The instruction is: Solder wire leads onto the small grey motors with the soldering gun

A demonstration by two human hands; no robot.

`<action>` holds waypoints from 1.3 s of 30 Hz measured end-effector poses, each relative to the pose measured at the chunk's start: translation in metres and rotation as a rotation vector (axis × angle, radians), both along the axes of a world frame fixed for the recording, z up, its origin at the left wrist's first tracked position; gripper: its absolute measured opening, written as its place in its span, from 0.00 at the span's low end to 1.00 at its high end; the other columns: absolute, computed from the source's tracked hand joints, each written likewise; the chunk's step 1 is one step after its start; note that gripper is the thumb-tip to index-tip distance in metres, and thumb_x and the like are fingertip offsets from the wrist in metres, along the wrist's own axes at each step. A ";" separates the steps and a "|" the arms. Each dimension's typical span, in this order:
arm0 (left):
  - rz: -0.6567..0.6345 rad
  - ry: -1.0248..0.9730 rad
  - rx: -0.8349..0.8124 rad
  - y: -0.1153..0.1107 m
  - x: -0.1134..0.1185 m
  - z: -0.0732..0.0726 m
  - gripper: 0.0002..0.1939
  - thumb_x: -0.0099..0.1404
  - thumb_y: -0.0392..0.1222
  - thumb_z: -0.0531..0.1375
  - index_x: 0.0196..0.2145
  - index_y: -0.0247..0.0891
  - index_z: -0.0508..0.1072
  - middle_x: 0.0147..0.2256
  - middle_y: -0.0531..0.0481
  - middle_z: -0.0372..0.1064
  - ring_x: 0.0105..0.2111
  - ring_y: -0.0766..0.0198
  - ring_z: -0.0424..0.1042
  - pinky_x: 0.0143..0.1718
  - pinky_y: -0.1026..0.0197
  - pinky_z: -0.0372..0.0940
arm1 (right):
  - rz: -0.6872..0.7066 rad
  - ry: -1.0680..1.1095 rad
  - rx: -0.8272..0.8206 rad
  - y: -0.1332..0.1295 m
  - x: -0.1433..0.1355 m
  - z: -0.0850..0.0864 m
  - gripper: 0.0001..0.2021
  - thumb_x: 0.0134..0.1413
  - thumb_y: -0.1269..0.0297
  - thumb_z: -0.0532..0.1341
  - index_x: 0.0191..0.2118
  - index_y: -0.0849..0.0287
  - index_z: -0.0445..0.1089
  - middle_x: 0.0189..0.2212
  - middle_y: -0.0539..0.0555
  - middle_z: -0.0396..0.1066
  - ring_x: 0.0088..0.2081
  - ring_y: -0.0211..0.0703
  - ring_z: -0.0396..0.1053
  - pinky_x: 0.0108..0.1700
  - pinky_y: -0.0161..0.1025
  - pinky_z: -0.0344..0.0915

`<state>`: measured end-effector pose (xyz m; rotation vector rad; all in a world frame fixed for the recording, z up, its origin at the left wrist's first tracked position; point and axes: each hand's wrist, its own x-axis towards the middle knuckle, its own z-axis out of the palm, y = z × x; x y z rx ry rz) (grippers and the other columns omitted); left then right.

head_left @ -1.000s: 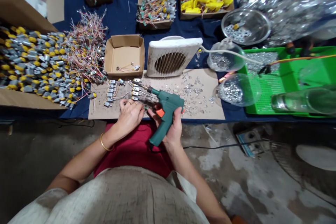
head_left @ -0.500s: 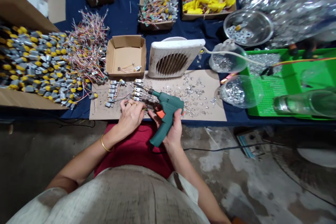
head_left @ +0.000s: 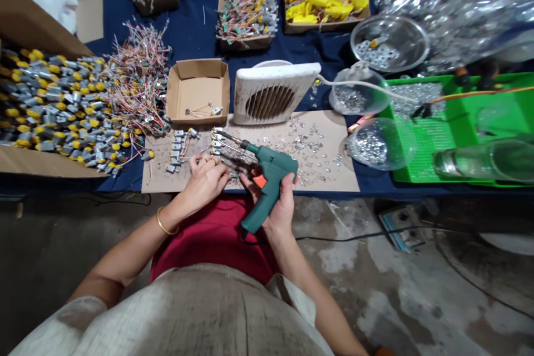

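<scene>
My right hand (head_left: 280, 208) is wrapped round the handle of a green soldering gun (head_left: 269, 181), whose tip points left over the cardboard sheet (head_left: 334, 169). With fingers pinched together, my left hand (head_left: 208, 181) grips a small wired part (head_left: 234, 175) at the sheet's front edge; the part is too small to make out well. Just beyond my left hand, a short column of small motors (head_left: 216, 142) stands near the gun's tip. Another column of motors (head_left: 176, 147) lies further left. Small metal bits are scattered on the sheet to the right.
Behind the sheet stand an open cardboard box (head_left: 198, 69) and a white fan (head_left: 277, 75). A large box of motors (head_left: 54, 111) and a heap of wires (head_left: 137, 78) are at the left. Bowls (head_left: 381, 144) and a green tray (head_left: 417, 169) sit at the right.
The soldering gun and my right hand have shifted slightly right. A green end of the small part now shows between my hands. The view has moved a little.
</scene>
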<state>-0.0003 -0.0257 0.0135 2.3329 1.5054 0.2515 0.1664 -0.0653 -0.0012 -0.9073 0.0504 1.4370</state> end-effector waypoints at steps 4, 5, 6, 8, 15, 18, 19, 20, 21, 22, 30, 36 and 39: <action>0.067 -0.003 -0.041 -0.005 0.005 0.002 0.10 0.68 0.43 0.56 0.32 0.40 0.75 0.36 0.46 0.73 0.45 0.53 0.66 0.52 0.45 0.48 | 0.038 0.038 0.001 -0.003 -0.004 0.001 0.24 0.47 0.43 0.66 0.43 0.56 0.75 0.38 0.51 0.79 0.44 0.45 0.76 0.53 0.50 0.71; 0.080 -0.005 -0.060 -0.007 0.006 0.002 0.10 0.68 0.43 0.56 0.31 0.40 0.75 0.36 0.46 0.73 0.44 0.53 0.66 0.51 0.46 0.48 | 0.046 0.041 0.000 -0.003 -0.005 0.000 0.24 0.47 0.42 0.67 0.42 0.57 0.75 0.38 0.52 0.79 0.44 0.46 0.76 0.53 0.50 0.71; 0.089 -0.006 -0.082 -0.007 0.006 0.003 0.11 0.68 0.44 0.56 0.31 0.40 0.75 0.36 0.46 0.74 0.44 0.53 0.66 0.51 0.46 0.48 | 0.049 0.041 -0.004 -0.004 -0.006 0.000 0.24 0.47 0.42 0.67 0.41 0.58 0.75 0.39 0.52 0.79 0.45 0.46 0.76 0.54 0.50 0.71; 0.095 -0.010 -0.127 -0.008 0.006 0.005 0.12 0.69 0.44 0.56 0.32 0.40 0.76 0.36 0.46 0.75 0.43 0.54 0.66 0.50 0.47 0.47 | 0.046 0.039 -0.017 -0.005 -0.007 -0.002 0.24 0.46 0.43 0.67 0.41 0.58 0.75 0.40 0.53 0.79 0.45 0.46 0.76 0.54 0.49 0.71; 0.072 -0.004 -0.200 0.001 0.004 0.006 0.13 0.70 0.45 0.53 0.36 0.42 0.78 0.35 0.48 0.76 0.41 0.57 0.68 0.50 0.49 0.45 | 0.054 0.011 -0.032 -0.003 -0.007 -0.006 0.25 0.47 0.41 0.66 0.42 0.58 0.75 0.39 0.52 0.79 0.44 0.46 0.76 0.54 0.48 0.71; 0.088 -0.009 -0.212 -0.001 0.008 0.005 0.14 0.69 0.44 0.54 0.30 0.40 0.76 0.32 0.48 0.76 0.39 0.57 0.68 0.48 0.51 0.47 | 0.047 -0.016 -0.005 0.003 -0.007 -0.004 0.25 0.45 0.40 0.67 0.40 0.57 0.76 0.37 0.51 0.79 0.42 0.45 0.77 0.53 0.47 0.71; 0.099 -0.011 -0.204 -0.002 0.010 0.004 0.14 0.68 0.44 0.55 0.29 0.39 0.75 0.31 0.49 0.75 0.38 0.58 0.68 0.47 0.51 0.47 | 0.044 -0.032 0.006 0.005 -0.007 -0.003 0.25 0.45 0.40 0.67 0.40 0.56 0.76 0.36 0.50 0.79 0.41 0.44 0.77 0.53 0.47 0.71; 0.114 -0.011 -0.185 -0.005 0.012 0.004 0.13 0.68 0.43 0.55 0.28 0.39 0.75 0.30 0.49 0.75 0.38 0.58 0.68 0.47 0.51 0.47 | 0.042 -0.050 0.014 0.007 -0.008 -0.003 0.24 0.46 0.40 0.66 0.40 0.56 0.76 0.36 0.49 0.79 0.40 0.44 0.77 0.53 0.47 0.71; 0.134 -0.009 -0.155 -0.007 0.013 0.003 0.13 0.68 0.43 0.55 0.28 0.39 0.74 0.30 0.49 0.75 0.37 0.58 0.68 0.47 0.51 0.47 | 0.041 -0.069 0.018 0.008 -0.008 -0.002 0.24 0.47 0.40 0.66 0.40 0.55 0.75 0.36 0.49 0.78 0.40 0.43 0.77 0.53 0.47 0.71; 0.156 -0.006 -0.118 -0.009 0.015 0.002 0.13 0.67 0.43 0.55 0.28 0.39 0.74 0.30 0.48 0.75 0.37 0.58 0.68 0.48 0.50 0.47 | 0.040 -0.085 0.017 0.009 -0.008 -0.001 0.23 0.47 0.41 0.66 0.40 0.55 0.75 0.36 0.49 0.78 0.40 0.43 0.77 0.53 0.47 0.71; 0.294 -0.058 0.142 -0.019 0.014 -0.004 0.09 0.65 0.41 0.58 0.29 0.39 0.74 0.31 0.47 0.75 0.40 0.55 0.69 0.53 0.48 0.46 | 0.072 -0.161 -0.034 0.001 -0.014 0.001 0.28 0.45 0.35 0.63 0.40 0.56 0.73 0.39 0.53 0.78 0.41 0.46 0.76 0.48 0.47 0.73; 0.314 -0.275 0.166 -0.023 0.007 0.001 0.06 0.65 0.39 0.60 0.30 0.41 0.74 0.37 0.51 0.78 0.42 0.59 0.71 0.55 0.49 0.45 | 0.195 -0.203 0.013 0.003 -0.009 0.006 0.30 0.44 0.31 0.61 0.31 0.58 0.72 0.22 0.47 0.72 0.16 0.33 0.63 0.32 0.41 0.74; 0.334 -0.378 0.189 -0.026 0.006 0.005 0.07 0.66 0.39 0.60 0.29 0.40 0.73 0.33 0.53 0.78 0.39 0.62 0.72 0.55 0.50 0.46 | 0.208 -0.346 0.028 0.000 -0.010 0.008 0.17 0.40 0.53 0.74 0.30 0.57 0.72 0.21 0.45 0.70 0.17 0.32 0.63 0.29 0.36 0.71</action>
